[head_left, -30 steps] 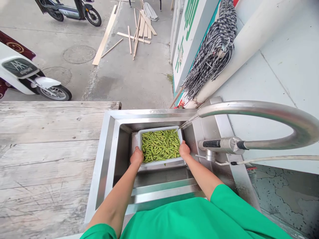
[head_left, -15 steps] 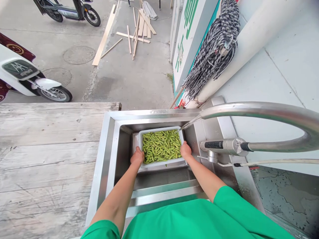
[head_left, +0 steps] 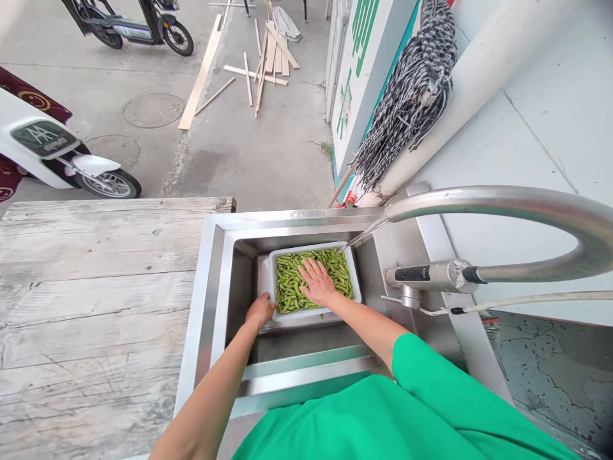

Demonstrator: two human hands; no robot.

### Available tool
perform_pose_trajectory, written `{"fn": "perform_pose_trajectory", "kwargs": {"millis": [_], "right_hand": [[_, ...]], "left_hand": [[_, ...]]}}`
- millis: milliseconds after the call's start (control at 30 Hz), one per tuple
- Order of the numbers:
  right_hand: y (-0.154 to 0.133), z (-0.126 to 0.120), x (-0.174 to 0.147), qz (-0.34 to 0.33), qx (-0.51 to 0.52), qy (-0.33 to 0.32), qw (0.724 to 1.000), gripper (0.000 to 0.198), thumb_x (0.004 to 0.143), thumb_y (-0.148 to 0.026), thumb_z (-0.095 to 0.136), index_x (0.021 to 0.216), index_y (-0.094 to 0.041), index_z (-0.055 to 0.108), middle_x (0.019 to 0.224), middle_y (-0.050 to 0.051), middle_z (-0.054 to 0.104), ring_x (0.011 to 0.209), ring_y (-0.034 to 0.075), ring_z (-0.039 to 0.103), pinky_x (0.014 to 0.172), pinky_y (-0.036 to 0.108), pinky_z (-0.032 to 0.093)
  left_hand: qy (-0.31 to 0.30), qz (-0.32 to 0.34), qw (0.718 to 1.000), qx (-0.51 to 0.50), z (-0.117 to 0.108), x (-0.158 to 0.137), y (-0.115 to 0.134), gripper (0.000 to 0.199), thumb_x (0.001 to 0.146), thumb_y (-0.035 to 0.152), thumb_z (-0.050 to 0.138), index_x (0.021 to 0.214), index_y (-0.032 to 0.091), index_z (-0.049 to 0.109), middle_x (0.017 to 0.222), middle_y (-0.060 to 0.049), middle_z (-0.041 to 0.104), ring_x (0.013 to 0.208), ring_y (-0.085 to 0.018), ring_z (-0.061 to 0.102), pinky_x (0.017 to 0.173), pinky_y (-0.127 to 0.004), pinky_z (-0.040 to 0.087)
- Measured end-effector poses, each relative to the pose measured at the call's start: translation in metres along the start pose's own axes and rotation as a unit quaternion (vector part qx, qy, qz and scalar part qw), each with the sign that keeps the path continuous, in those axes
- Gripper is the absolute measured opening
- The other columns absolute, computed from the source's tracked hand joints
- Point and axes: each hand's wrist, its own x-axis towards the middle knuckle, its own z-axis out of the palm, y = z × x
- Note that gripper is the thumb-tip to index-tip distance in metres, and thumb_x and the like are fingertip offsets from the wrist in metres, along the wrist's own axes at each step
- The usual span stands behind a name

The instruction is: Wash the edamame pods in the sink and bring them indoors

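Observation:
A white plastic tray (head_left: 301, 315) sits inside the steel sink (head_left: 297, 342), filled with green edamame pods (head_left: 288, 289). My left hand (head_left: 260, 311) grips the tray's rim at its near left corner. With fingers spread, my right hand (head_left: 317, 282) lies flat on top of the pods near the middle of the tray, holding nothing. Water (head_left: 364, 235) runs from the curved faucet (head_left: 483, 197) into the tray's far right corner.
A weathered wooden table (head_left: 96, 306) adjoins the sink on the left. At the right are the faucet handle (head_left: 391, 299) and a pale hose (head_left: 527, 300). A grey string mop (head_left: 412, 96) hangs beyond. Wooden strips (head_left: 272, 54) and scooters (head_left: 103, 172) stand farther off.
My right hand has left the tray's right rim and moved left onto the pods, its fingers now spread. My left hand stays at the tray's left side, slightly lower.

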Motion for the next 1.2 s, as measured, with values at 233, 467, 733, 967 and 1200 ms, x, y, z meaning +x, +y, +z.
{"fn": "perform_pose_trajectory", "kwargs": {"millis": [233,467,733,967,1200], "right_hand": [[0.013,0.035,0.010,-0.077,-0.021,-0.050,0.996,0.061,0.090,-0.047,0.039,0.144,-0.023,0.026,0.153,0.003,0.010,0.140,0.022,0.004,0.113,0.044,-0.001],[-0.003,0.033,0.009,-0.131,-0.030,-0.039,0.990,0.053,0.092,-0.041,0.034,0.141,-0.020,0.031,0.151,0.007,0.020,0.140,0.022,0.009,0.112,0.048,0.005],[-0.020,0.052,0.013,-0.278,-0.021,-0.111,0.954,0.040,0.092,-0.037,0.039,0.127,-0.022,0.050,0.140,0.004,0.044,0.134,0.020,0.030,0.111,0.045,0.012],[-0.015,0.047,0.015,-0.245,0.111,-0.177,0.947,0.041,0.084,-0.025,0.052,0.125,-0.030,0.052,0.145,0.000,0.036,0.136,0.018,0.024,0.111,0.040,0.013],[0.002,0.011,0.021,0.261,0.648,0.012,0.715,0.019,0.077,-0.036,0.063,0.070,-0.018,0.063,0.084,0.002,0.069,0.083,0.015,0.063,0.078,0.026,0.047]], "left_hand": [[0.001,-0.003,0.999,0.038,0.020,0.012,-0.004,0.026,0.083,0.036,0.045,0.097,0.018,0.056,0.102,-0.015,0.067,0.091,-0.023,0.064,0.066,-0.028,0.045],[-0.037,-0.008,0.999,0.013,0.018,0.011,-0.003,0.038,0.084,0.045,0.039,0.091,0.014,0.060,0.085,-0.016,0.070,0.077,-0.025,0.067,0.062,-0.030,0.046],[-0.091,0.017,0.995,-0.047,0.014,0.016,-0.003,0.036,0.079,0.041,0.049,0.099,0.012,0.055,0.062,-0.010,0.067,0.048,-0.020,0.062,0.045,-0.026,0.043],[-0.086,-0.003,0.994,-0.074,0.012,0.017,-0.003,0.035,0.070,0.040,0.060,0.091,0.013,0.058,0.061,-0.011,0.067,0.049,-0.025,0.062,0.047,-0.031,0.044],[0.062,0.008,0.975,-0.213,-0.019,-0.008,0.024,0.036,0.072,0.037,0.059,0.101,0.014,0.057,0.112,-0.022,0.061,0.114,-0.035,0.051,0.080,-0.036,0.044]]}}
